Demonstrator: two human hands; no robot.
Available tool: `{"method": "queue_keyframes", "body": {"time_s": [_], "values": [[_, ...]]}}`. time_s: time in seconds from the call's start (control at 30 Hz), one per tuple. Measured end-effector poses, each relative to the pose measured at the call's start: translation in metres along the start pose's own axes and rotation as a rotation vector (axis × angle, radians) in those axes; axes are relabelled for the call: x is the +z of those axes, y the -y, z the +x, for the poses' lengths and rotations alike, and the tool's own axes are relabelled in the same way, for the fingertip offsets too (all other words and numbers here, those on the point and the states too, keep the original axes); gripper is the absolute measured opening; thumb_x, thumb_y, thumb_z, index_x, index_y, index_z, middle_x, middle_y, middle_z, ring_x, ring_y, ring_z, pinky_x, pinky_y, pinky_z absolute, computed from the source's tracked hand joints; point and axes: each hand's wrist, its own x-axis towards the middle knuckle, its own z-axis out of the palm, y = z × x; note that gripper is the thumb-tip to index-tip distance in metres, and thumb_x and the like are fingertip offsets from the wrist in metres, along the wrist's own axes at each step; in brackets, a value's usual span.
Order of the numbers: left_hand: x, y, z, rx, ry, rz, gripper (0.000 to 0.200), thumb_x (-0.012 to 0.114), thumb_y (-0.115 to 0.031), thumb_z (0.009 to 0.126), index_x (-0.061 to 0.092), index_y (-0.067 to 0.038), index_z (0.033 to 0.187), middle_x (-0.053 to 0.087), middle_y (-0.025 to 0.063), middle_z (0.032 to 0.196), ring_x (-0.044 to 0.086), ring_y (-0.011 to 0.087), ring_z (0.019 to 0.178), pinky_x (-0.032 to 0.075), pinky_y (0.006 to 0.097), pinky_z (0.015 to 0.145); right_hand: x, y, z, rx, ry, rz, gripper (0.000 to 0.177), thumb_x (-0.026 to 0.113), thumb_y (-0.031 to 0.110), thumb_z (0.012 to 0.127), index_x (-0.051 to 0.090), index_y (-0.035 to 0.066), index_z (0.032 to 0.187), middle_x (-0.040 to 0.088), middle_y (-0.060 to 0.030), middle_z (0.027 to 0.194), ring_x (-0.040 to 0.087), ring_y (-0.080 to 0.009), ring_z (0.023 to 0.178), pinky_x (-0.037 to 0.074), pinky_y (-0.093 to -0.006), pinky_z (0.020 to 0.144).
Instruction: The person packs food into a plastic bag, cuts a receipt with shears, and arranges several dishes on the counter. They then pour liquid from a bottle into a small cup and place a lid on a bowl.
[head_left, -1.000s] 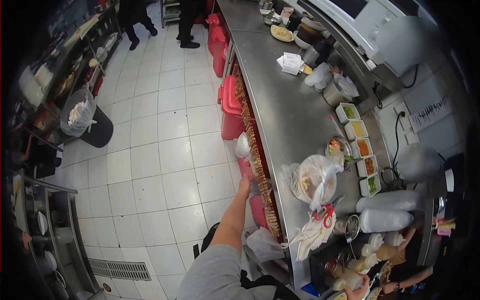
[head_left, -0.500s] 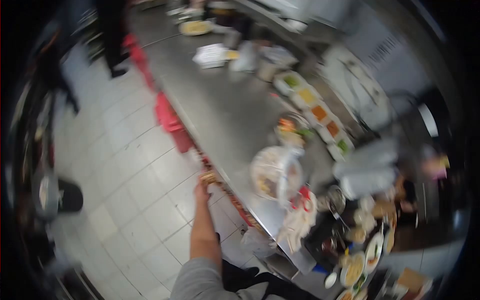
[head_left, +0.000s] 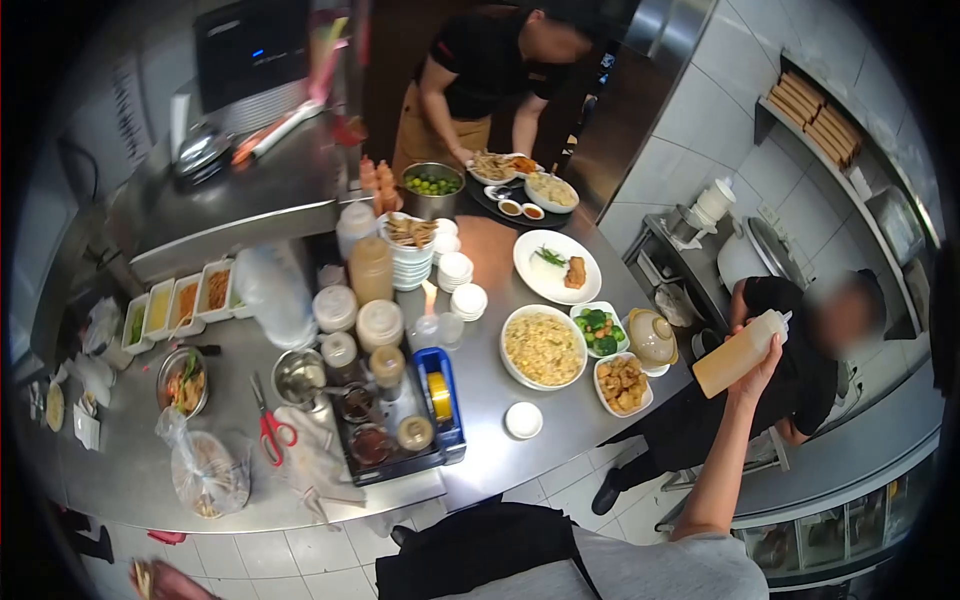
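Raised at the right, my right hand (head_left: 758, 372) is wrapped round a squeeze bottle (head_left: 728, 362) of pale orange-brown sauce, held tilted above the counter's right end. Below and left of it stand a lidded cream pot (head_left: 651, 338), a dish of fried pieces (head_left: 622, 384), a plate of broccoli (head_left: 599, 331) and a large bowl of fried rice (head_left: 543, 346). At the bottom left edge, partly cut off, my left hand (head_left: 175, 583) is closed on a small tan item (head_left: 143, 578) whose kind I cannot make out.
Across the counter (head_left: 470, 465), a co-worker (head_left: 480, 90) handles dishes on a black tray (head_left: 490, 205). Another person (head_left: 790, 350) stands close behind my raised bottle. Sauce bottles (head_left: 371, 268), a blue caddy (head_left: 450, 440) and red scissors (head_left: 270, 425) occupy the middle.
My view has swung from the aisle and long counter to the counter's other end. My right hand now shows, holding the squeeze bottle. My left hand has shifted to the bottom left edge.
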Motion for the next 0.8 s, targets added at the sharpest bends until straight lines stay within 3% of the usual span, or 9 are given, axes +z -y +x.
{"method": "queue_keyframes", "body": {"time_s": [0.07,0.1,0.13,0.2,0.27,0.47,0.63,0.73,0.8], "values": [[0.133,0.032,0.006,-0.117,0.236,0.028,0.048,0.046,-0.036,0.087,0.045,0.000,0.119,0.043,0.0135,0.127,0.047,0.0226,0.110,0.038,0.0384,0.098,-0.022,-0.011,0.011,-0.002,-0.036,-0.003,0.051,0.046,0.049,0.083,0.051,0.002,0.100,0.059,-0.0102,0.078,0.059,-0.0180,0.067,0.050,-0.0283,0.062],[0.207,0.065,-0.011,-0.078,0.043,0.345,0.040,0.051,-0.036,0.085,0.053,-0.002,0.107,0.049,0.0145,0.120,0.049,0.0236,0.105,0.040,0.0370,0.091,-0.035,-0.017,0.016,0.009,0.012,0.001,0.050,0.047,0.047,0.083,0.050,0.001,0.103,0.057,-0.0093,0.083,0.059,-0.0180,0.070,0.051,-0.0294,0.063],[0.275,0.095,-0.020,-0.022,0.530,0.397,0.031,0.057,-0.033,0.081,0.058,-0.004,0.090,0.057,0.0139,0.105,0.052,0.0197,0.094,0.042,0.0328,0.077,-0.049,-0.022,0.022,0.023,0.065,0.005,0.050,0.048,0.045,0.083,0.049,0.001,0.105,0.056,-0.0084,0.088,0.058,-0.0180,0.074,0.051,-0.0305,0.064],[0.430,0.128,-0.072,-0.211,0.900,0.310,0.013,0.069,-0.008,0.068,0.061,-0.004,0.077,0.060,0.0076,0.082,0.055,0.0193,0.081,0.042,0.0308,0.069,-0.068,-0.035,0.032,0.036,0.054,0.065,0.053,0.049,0.043,0.082,0.045,0.000,0.113,0.053,-0.0095,0.094,0.058,-0.0196,0.075,0.051,-0.0312,0.063],[0.506,0.196,-0.133,-0.238,1.059,0.221,0.009,0.069,-0.003,0.069,0.062,-0.002,0.075,0.061,0.0059,0.082,0.057,0.0199,0.076,0.044,0.0292,0.068,-0.070,-0.037,0.031,-0.018,0.054,0.045,0.057,0.051,0.039,0.082,0.039,0.001,0.122,0.050,-0.0106,0.098,0.057,-0.0216,0.075,0.051,-0.0325,0.061],[0.554,0.389,-0.288,-0.507,1.152,0.268,0.008,0.068,-0.003,0.072,0.061,0.000,0.075,0.058,0.0066,0.077,0.057,0.0130,0.065,0.047,0.0246,0.060,-0.110,-0.046,0.036,0.040,0.094,0.043,0.068,0.055,0.042,0.077,0.033,0.005,0.129,0.047,-0.0100,0.098,0.055,-0.0198,0.073,0.051,-0.0303,0.058],[0.545,0.436,-0.331,-0.602,1.170,0.378,0.010,0.069,-0.004,0.071,0.061,0.002,0.072,0.058,0.0068,0.075,0.057,0.0140,0.064,0.048,0.0260,0.061,-0.113,-0.050,0.040,0.141,0.111,0.071,0.076,0.066,0.044,0.068,0.035,0.002,0.122,0.049,-0.0108,0.091,0.057,-0.0204,0.066,0.051,-0.0308,0.053],[0.544,0.435,-0.322,-0.417,1.230,0.628,0.058,0.073,-0.023,0.070,0.046,-0.001,0.116,0.050,0.0143,0.107,0.053,0.0225,0.094,0.045,0.0319,0.082,-0.099,-0.066,0.035,0.274,0.200,0.135,0.082,0.075,0.043,0.060,0.037,0.001,0.119,0.050,-0.0107,0.088,0.059,-0.0211,0.065,0.052,-0.0319,0.052],[0.552,0.404,-0.293,-0.531,1.215,0.595,0.070,0.073,-0.025,0.071,0.034,-0.003,0.125,0.046,0.0132,0.113,0.049,0.0209,0.102,0.043,0.0323,0.086,-0.087,-0.085,0.032,0.428,0.362,0.123,0.091,0.082,0.043,0.052,0.037,-0.001,0.118,0.052,-0.0088,0.088,0.060,-0.0206,0.069,0.053,-0.0329,0.054]]}}
